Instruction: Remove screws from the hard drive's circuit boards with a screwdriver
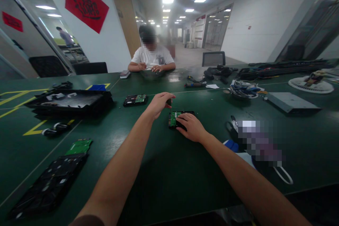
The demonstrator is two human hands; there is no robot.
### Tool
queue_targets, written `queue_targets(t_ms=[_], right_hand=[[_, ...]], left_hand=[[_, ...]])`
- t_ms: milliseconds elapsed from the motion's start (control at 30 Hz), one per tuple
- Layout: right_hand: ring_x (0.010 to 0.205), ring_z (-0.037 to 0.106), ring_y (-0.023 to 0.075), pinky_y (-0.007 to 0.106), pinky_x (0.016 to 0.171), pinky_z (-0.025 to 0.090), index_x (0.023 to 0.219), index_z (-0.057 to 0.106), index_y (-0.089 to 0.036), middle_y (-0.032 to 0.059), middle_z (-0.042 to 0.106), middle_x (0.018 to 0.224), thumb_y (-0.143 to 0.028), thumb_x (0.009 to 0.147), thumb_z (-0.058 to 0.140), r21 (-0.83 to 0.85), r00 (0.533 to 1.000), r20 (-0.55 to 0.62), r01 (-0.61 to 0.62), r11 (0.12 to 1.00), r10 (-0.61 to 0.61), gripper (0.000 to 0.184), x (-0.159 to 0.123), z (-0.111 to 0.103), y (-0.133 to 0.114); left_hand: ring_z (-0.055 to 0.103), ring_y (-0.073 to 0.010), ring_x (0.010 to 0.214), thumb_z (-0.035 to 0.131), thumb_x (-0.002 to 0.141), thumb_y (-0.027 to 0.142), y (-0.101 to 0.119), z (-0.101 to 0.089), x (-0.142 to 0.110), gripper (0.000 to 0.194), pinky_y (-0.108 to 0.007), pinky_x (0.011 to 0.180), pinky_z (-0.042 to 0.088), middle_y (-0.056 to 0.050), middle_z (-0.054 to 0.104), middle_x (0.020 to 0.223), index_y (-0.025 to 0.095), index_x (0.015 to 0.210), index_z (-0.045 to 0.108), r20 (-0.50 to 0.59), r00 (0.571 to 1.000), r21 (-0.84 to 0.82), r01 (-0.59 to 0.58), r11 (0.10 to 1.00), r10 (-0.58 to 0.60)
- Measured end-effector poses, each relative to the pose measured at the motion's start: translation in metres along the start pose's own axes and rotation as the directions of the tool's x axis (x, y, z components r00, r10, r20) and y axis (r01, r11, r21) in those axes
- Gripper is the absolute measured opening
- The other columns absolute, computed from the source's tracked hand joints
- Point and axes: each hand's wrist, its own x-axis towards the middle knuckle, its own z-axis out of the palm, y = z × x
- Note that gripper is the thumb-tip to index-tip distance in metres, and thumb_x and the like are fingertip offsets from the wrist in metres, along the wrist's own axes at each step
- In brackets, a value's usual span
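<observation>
In the head view, a hard drive (173, 120) is lying on the green table (164, 169), circuit board (173, 115) up. Above the drive, the left hand (159, 105) is gripping a slim tool (168, 102), likely a screwdriver; over its right part, the right hand (192, 127) is resting, fingers spread. Under too light a hold, the drive could be sliding, and the tip skidding, scratching the board.

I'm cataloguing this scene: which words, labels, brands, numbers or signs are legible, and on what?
Nothing reads clearly enough to quote.
Red poster: black brush-style characters, too blurred.
Smaller red poster: dark marks, too blurred.
White shirt: chest print, too small.
Hard drive under the right hand: markings too small.
</observation>
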Motion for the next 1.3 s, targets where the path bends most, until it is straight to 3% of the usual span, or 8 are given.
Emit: queue_targets(t_ms=[167, 333, 633, 900, 1067, 1300], right_hand=[[0.123, 0.054, 0.0291, 0.052, 0.11, 0.04, 0.131, 0.061, -0.018, 0.0141, 0.061, 0.13, -0.039, 0.096, 0.058, 0.001, 1.0, -0.009, 0.01, 1.0, -0.01, 0.042, -0.0003, 0.0016, 0.0006], [0.124, 0.053, 0.0295, 0.052, 0.111, 0.039, 0.131, 0.062, -0.018, 0.0137, 0.061, 0.129, -0.038, 0.095, 0.06, 0.01, 1.0, -0.028, 0.008, 1.0, -0.007, 0.041, -0.0006, 0.0044, 0.002], [0.123, 0.054, 0.03, 0.054, 0.111, 0.039, 0.132, 0.062, -0.021, 0.0136, 0.062, 0.129, -0.038, 0.094, 0.061, 0.01, 1.0, -0.028, 0.011, 1.0, -0.011, 0.041, -0.0012, 0.0005, 0.001], [0.124, 0.054, 0.03, 0.053, 0.11, 0.04, 0.131, 0.062, -0.019, 0.0138, 0.061, 0.129, -0.038, 0.096, 0.059, 0.006, 1.0, -0.014, 0.009, 1.0, -0.009, 0.04, -0.0009, -0.0003, -0.0002], [0.124, 0.054, 0.0299, 0.054, 0.11, 0.04, 0.131, 0.062, -0.02, 0.0133, 0.061, 0.129, -0.038, 0.096, 0.059, 0.011, 1.0, -0.015, 0.012, 1.0, -0.012, 0.04, -0.0004, 0.0006, 0.001], [0.123, 0.054, 0.0297, 0.054, 0.11, 0.04, 0.131, 0.062, -0.019, 0.0137, 0.061, 0.129, -0.038, 0.095, 0.059, 0.016, 1.0, -0.016, 0.017, 1.0, -0.017, 0.041, 0.0, 0.001, 0.001]], left_hand=[[0.066, -0.0187, 0.08, 0.069, 0.081, 0.03, 0.0006, 0.0021, -0.0019, 0.021, -0.031, 0.064, 0.056, -0.007, 0.068, 0.083, 0.017, 0.095, 0.059, 0.053, 0.995, -0.174, 0.091, 0.98, -0.083], [0.068, -0.0224, 0.088, 0.068, 0.083, 0.03, -0.0012, 0.002, -0.0018, 0.022, -0.034, 0.066, 0.057, -0.012, 0.071, 0.094, 0.017, 0.096, 0.055, 0.063, 0.994, -0.231, 0.105, 0.967, -0.093], [0.063, -0.0183, 0.084, 0.061, 0.085, 0.033, -0.0044, -0.0018, 0.0014, 0.022, -0.026, 0.061, 0.053, -0.011, 0.067, 0.091, 0.014, 0.09, 0.071, 0.105, 0.994, -0.112, 0.03, 0.993, -0.018], [0.068, -0.0211, 0.08, 0.064, 0.081, 0.029, -0.0059, 0.0001, 0.0033, 0.018, -0.031, 0.062, 0.055, -0.012, 0.07, 0.088, 0.016, 0.092, 0.058, 0.066, 0.992, -0.255, 0.119, 0.96, -0.105], [0.064, -0.019, 0.081, 0.066, 0.078, 0.029, -0.0022, 0.0007, 0.0015, 0.016, -0.03, 0.062, 0.055, -0.009, 0.067, 0.087, 0.015, 0.085, 0.061, 0.007, 0.998, -0.152, 0.057, 0.987, -0.057], [0.062, -0.0198, 0.08, 0.059, 0.08, 0.033, 0.0018, -0.0008, -0.0012, 0.021, -0.029, 0.058, 0.055, -0.01, 0.065, 0.085, 0.014, 0.083, 0.068, 0.078, 0.996, -0.089, 0.06, 0.994, -0.054]])
